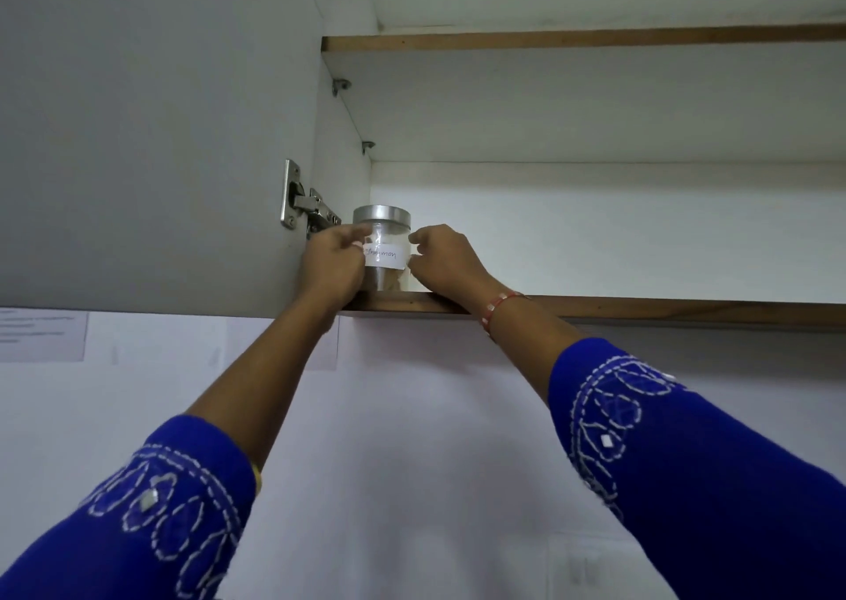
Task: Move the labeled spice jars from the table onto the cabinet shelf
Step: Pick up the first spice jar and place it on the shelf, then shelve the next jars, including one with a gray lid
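Note:
A clear spice jar [382,254] with a silver lid and a white label reading "Cinnamon" stands upright at the far left end of the lower cabinet shelf [641,309], close to the cabinet's side wall. My left hand [332,263] grips the jar's left side, fingers curled round it. On the other side, my right hand [446,260] pinches the jar at the label's edge. Both arms reach up from below in blue embroidered sleeves. The jar's base is partly hidden by the shelf's front edge.
The open cabinet door [151,141] hangs to the left, its metal hinge [304,208] right beside my left hand. An upper shelf [572,41] runs above. The lower shelf stretches away to the right of the jar. A paper sheet [41,336] is on the wall below.

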Tool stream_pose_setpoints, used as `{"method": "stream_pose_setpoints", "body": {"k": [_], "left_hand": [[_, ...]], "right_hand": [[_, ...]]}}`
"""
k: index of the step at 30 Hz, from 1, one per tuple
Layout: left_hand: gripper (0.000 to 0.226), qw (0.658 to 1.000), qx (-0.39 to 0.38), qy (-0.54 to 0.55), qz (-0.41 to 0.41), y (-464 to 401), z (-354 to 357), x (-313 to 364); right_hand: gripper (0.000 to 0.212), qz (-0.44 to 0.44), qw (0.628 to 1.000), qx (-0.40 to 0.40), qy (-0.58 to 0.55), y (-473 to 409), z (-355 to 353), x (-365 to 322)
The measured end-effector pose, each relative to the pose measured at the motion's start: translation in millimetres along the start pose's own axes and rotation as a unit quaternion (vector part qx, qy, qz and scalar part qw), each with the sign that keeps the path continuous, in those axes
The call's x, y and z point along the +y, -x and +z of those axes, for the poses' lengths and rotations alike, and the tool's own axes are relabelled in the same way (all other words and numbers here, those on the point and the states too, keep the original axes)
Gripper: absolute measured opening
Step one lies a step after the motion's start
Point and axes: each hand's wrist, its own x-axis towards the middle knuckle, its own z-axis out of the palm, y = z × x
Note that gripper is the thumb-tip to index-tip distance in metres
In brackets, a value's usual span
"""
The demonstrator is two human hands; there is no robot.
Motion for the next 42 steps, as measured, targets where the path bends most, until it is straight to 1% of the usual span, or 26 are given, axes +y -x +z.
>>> {"method": "stream_pose_setpoints", "body": {"k": [3, 5, 7, 10, 15, 18, 21, 27, 30, 36, 42], "left_hand": [[0.042, 0.998, 0.043, 0.02, 0.042, 22.8, -5.3, -2.7], [0.042, 0.997, 0.049, 0.031, 0.05, 40.7, -8.5, -2.9], [0.041, 0.997, 0.045, 0.045, 0.051, 58.4, -12.4, -0.1], [0.039, 0.997, 0.04, 0.05, 0.048, 83.6, -20.1, 4.7], [0.037, 0.998, 0.026, 0.063, 0.014, 136.3, -28.5, 13.8], [0.033, 0.996, 0.013, 0.085, -0.029, 173.1, -28.5, 15.7], [0.03, 0.99, -0.003, 0.109, -0.086, 210.2, -27.3, 13.7], [0.031, 0.978, -0.051, 0.109, -0.169, 288.0, -20.2, 11.7], [0.031, 0.972, -0.079, 0.099, -0.2, 329.3, -13.1, 8.8], [0.031, 0.956, -0.113, 0.069, -0.261, 407.4, -5.3, -9.5], [0.031, 0.933, -0.124, 0.022, -0.337, 485.7, -8.0, -24.9]], "right_hand": [[0.045, -0.02, 1.0, 0.01, -0.001, 18.4, -3.1, -5.7], [0.044, -0.042, 0.999, 0.0, 0.003, 38.5, -5.0, -12.5], [0.045, -0.071, 0.997, -0.028, 0.023, 62.6, -5.3, -19.1], [0.055, -0.103, 0.992, -0.058, 0.048, 102.1, -6.6, -23.3], [0.065, -0.106, 0.988, -0.078, 0.077, 169.7, -11.6, -11.3], [0.066, -0.081, 0.99, -0.097, 0.06, 211.4, -14.8, -1.4], [0.066, -0.039, 0.993, -0.103, 0.03, 252.0, -18.3, 9.3], [0.064, 0.056, 0.991, -0.119, -0.037, 338.3, -15.7, 34.3], [0.064, 0.108, 0.981, -0.14, -0.085, 384.0, -8.1, 47.5], [0.066, 0.184, 0.95, -0.189, -0.166, 469.4, 10.4, 69.6], [0.065, 0.223, 0.924, -0.257, -0.176, 533.8, 18.3, 82.5]]}}
